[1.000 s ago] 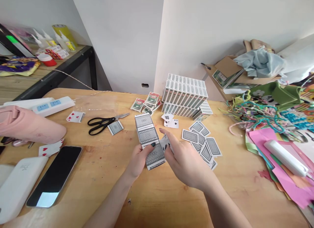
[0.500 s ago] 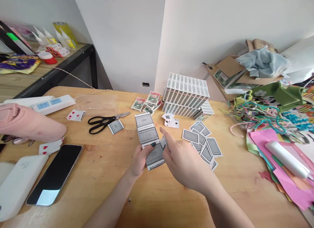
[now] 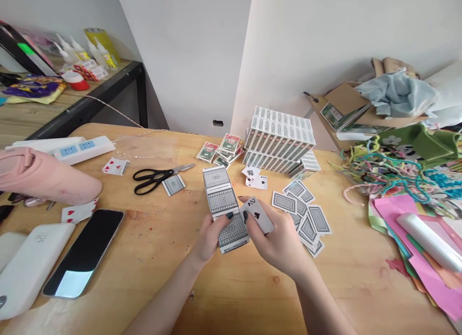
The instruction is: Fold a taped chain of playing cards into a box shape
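My left hand [image 3: 211, 236] grips a long piece made of joined playing cards [image 3: 222, 200], patterned backs up, with the thumb pressed on its near section. Close to its right side, my right hand [image 3: 276, 238] pinches a playing card [image 3: 260, 214] face up, a 2 of spades. Right of that hand lies a spread of face-down cards [image 3: 306, 214]. Two or so face-up spade cards [image 3: 257, 182] rest beyond the hands. To the left, black-handled scissors [image 3: 155, 178] lie beside a folded card piece [image 3: 173, 185].
Card boxes stand in a large stack [image 3: 279, 137], with several loose boxes [image 3: 229, 145] beside it. On the left are a phone [image 3: 84, 253], a pink bottle [image 3: 46, 176] and a power strip [image 3: 83, 149]. Coloured paper [image 3: 415, 248] and tangled yarn [image 3: 382, 164] cover the right side.
My right hand has turned and drawn slightly away from the card piece, so the 2 of spades now shows face up. My left hand keeps its grip. The view has shifted slightly.
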Demonstrator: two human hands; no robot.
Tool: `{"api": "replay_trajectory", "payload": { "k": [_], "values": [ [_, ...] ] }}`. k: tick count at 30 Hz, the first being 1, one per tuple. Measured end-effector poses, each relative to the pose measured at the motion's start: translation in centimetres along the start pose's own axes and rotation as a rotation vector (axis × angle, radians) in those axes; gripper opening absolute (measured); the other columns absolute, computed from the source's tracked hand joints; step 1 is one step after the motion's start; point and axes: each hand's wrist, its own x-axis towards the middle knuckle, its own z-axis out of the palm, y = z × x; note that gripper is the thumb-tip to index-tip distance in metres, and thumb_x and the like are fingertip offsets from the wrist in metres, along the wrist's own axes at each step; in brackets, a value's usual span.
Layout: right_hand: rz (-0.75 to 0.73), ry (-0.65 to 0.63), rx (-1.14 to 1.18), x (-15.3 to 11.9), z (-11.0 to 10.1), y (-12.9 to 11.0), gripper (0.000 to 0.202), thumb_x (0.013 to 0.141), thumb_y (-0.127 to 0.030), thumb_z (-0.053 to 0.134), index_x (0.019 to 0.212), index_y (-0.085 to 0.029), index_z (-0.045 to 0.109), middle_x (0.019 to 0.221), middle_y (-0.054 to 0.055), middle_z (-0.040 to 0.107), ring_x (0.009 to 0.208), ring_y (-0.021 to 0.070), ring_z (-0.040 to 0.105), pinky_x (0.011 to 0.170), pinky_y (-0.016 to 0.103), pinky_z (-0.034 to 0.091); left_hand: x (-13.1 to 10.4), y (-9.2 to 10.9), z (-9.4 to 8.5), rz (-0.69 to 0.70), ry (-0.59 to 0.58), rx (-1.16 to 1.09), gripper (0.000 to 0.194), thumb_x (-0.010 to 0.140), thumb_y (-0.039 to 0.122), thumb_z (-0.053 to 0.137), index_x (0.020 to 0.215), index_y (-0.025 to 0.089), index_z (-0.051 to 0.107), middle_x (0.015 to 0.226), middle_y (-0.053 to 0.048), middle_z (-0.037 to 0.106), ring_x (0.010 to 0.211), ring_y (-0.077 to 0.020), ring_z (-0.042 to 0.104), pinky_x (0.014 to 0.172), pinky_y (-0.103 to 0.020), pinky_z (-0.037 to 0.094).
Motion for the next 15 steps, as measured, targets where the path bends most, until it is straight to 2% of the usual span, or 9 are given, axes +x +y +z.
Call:
{"api": "replay_trajectory", "payload": {
  "k": [3, 6, 8, 10, 12, 13, 14, 15],
  "values": [
    [-0.075, 0.042, 0.056, -0.3, 0.7, 1.2, 0.032, 0.088, -0.021, 0.044, 0.117, -0.017, 0.057, 0.053, -0.006, 0.043, 0.043, 0.0096, 0.040, 0.043, 0.020, 0.034, 0.0, -0.1, -0.1, 0.018, -0.033, -0.013, 0.031, 0.062, 0.033, 0.074, 0.085, 0.013, 0.069, 0.076, -0.005, 0.072, 0.079, -0.0252, 0.068, 0.066, -0.029, 0.051],
    [-0.130, 0.165, -0.036, -0.6, 1.3, 2.0, 0.029, 0.089, -0.019, 0.041, 0.111, -0.014, 0.059, 0.050, -0.007, 0.033, 0.040, 0.0091, 0.033, 0.040, 0.021, 0.029, 0.3, -0.6, -0.7, 0.038, -0.102, -0.048, 0.033, 0.068, 0.042, 0.068, 0.085, 0.013, 0.069, 0.076, -0.005, 0.071, 0.078, -0.0246, 0.067, 0.068, -0.032, 0.052],
    [-0.183, 0.213, -0.134, -0.7, 1.4, 2.2, 0.027, 0.090, -0.017, 0.039, 0.106, -0.014, 0.061, 0.049, -0.008, 0.028, 0.039, 0.0095, 0.029, 0.040, 0.022, 0.026, 0.6, -1.3, -1.6, 0.107, -0.128, -0.032, 0.039, 0.074, 0.052, 0.057, 0.081, 0.015, 0.069, 0.069, -0.005, 0.068, 0.070, -0.0224, 0.065, 0.063, -0.031, 0.051],
    [-0.228, 0.205, -0.210, -0.6, 1.2, 2.2, 0.026, 0.090, -0.016, 0.039, 0.103, -0.015, 0.061, 0.049, -0.008, 0.027, 0.039, 0.0097, 0.027, 0.040, 0.022, 0.025, 1.0, -2.0, -2.6, 0.255, -0.138, 0.075, 0.043, 0.079, 0.054, 0.046, 0.076, 0.017, 0.067, 0.060, -0.002, 0.063, 0.058, -0.0181, 0.061, 0.056, -0.029, 0.048],
    [-0.250, 0.182, -0.244, -0.4, 0.8, 2.2, 0.023, 0.091, -0.016, 0.039, 0.098, -0.016, 0.060, 0.050, -0.007, 0.029, 0.040, 0.0094, 0.028, 0.041, 0.022, 0.025, 1.3, -2.6, -3.6, 0.291, -0.165, 0.126, 0.035, 0.078, 0.048, 0.049, 0.075, 0.018, 0.066, 0.055, 0.000, 0.058, 0.052, -0.0158, 0.056, 0.051, -0.028, 0.046],
    [-0.253, 0.178, -0.252, -0.3, 0.6, 2.3, 0.021, 0.092, -0.016, 0.039, 0.091, -0.016, 0.060, 0.050, -0.007, 0.031, 0.040, 0.0092, 0.029, 0.041, 0.022, 0.025, 1.4, -2.7, -4.0, 0.330, -0.197, 0.193, 0.029, 0.078, 0.042, 0.052, 0.076, 0.017, 0.066, 0.057, 0.000, 0.059, 0.055, -0.0164, 0.057, 0.052, -0.028, 0.046],
    [-0.251, 0.181, -0.257, -0.1, 0.5, 2.4, 0.020, 0.092, -0.018, 0.039, 0.083, -0.018, 0.057, 0.050, -0.007, 0.032, 0.041, 0.0089, 0.030, 0.042, 0.022, 0.025, 1.6, -2.7, -4.3, 0.416, -0.238, 0.310, 0.023, 0.078, 0.036, 0.053, 0.078, 0.017, 0.066, 0.062, -0.002, 0.060, 0.060, -0.0177, 0.059, 0.055, -0.029, 0.047],
    [-0.245, 0.187, -0.262, 0.1, 0.3, 2.5, 0.023, 0.092, -0.019, 0.040, 0.074, -0.019, 0.053, 0.050, -0.006, 0.032, 0.041, 0.0087, 0.031, 0.042, 0.022, 0.024, 1.8, -2.6, -4.5, 0.573, -0.282, 0.493, 0.018, 0.079, 0.030, 0.052, 0.080, 0.017, 0.065, 0.068, -0.003, 0.063, 0.068, -0.0191, 0.060, 0.059, -0.030, 0.049]
  ]
}}
